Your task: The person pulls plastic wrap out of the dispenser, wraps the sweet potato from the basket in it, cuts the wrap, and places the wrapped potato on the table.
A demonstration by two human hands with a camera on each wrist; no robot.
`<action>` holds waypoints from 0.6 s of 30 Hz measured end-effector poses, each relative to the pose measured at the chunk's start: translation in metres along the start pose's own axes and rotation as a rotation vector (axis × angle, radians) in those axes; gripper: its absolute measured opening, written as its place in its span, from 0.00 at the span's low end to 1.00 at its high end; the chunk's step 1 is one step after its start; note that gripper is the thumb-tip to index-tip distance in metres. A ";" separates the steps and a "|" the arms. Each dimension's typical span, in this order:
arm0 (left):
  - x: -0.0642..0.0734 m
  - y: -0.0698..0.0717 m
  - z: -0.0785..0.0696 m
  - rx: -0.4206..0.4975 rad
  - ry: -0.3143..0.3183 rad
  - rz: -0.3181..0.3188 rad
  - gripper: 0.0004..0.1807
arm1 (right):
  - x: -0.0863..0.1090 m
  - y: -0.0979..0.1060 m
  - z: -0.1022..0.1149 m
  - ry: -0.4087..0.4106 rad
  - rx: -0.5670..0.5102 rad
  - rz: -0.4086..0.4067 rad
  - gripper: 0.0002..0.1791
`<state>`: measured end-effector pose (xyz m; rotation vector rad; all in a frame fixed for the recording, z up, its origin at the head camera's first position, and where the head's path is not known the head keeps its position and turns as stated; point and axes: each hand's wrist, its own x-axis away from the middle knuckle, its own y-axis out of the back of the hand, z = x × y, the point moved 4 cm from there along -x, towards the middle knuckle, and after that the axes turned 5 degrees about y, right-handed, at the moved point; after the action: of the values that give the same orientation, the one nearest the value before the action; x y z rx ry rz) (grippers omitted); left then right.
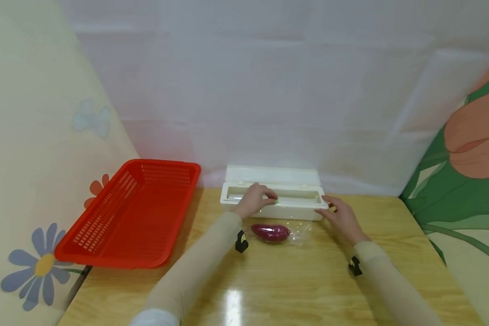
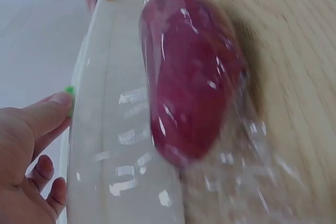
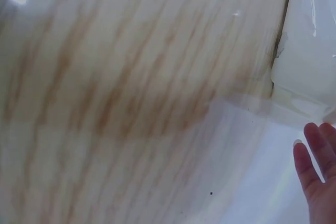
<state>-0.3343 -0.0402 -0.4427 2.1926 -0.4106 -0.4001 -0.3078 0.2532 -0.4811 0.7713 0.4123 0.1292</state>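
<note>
A long white cling film dispenser box (image 1: pixel 287 212) stands at the table's back with its lid (image 1: pixel 273 174) raised. Between thumb and finger, my left hand (image 1: pixel 253 199) pinches a small green slide cutter (image 2: pixel 69 101) on the box's front rim. My right hand (image 1: pixel 344 222) grips the right end of the box, thumb at the front and fingers at the corner. In front of the box lies a purple sweet potato (image 1: pixel 270 232) under clear cling film (image 2: pixel 252 177), which runs up to the box front. In the right wrist view, only part of the right hand shows beside the box corner.
A red plastic basket (image 1: pixel 142 222) stands at the left of the wooden table (image 1: pixel 301 280). Behind the box hangs a white cloth backdrop (image 1: pixel 248 90). Patterned panels (image 1: pixel 468 190) flank the table on both sides.
</note>
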 end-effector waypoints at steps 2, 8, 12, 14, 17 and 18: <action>0.007 0.008 0.008 -0.013 0.008 0.002 0.10 | 0.000 -0.001 0.000 0.000 -0.007 -0.001 0.31; 0.020 0.031 0.025 0.018 0.024 -0.017 0.10 | 0.001 0.007 -0.003 0.005 0.006 -0.017 0.32; 0.030 0.037 0.037 0.097 0.037 -0.048 0.10 | 0.003 0.010 -0.003 0.020 0.019 -0.020 0.32; 0.034 0.039 0.040 0.114 0.036 -0.063 0.10 | 0.003 0.009 -0.002 0.026 0.008 -0.021 0.31; 0.042 0.042 0.043 0.073 0.054 -0.093 0.10 | 0.002 0.003 0.000 0.026 -0.006 -0.008 0.31; 0.046 0.044 0.043 0.052 0.070 -0.099 0.09 | 0.001 0.001 0.000 0.026 -0.009 -0.003 0.31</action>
<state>-0.3184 -0.1154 -0.4397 2.2765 -0.2771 -0.3686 -0.3065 0.2540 -0.4805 0.7608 0.4375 0.1388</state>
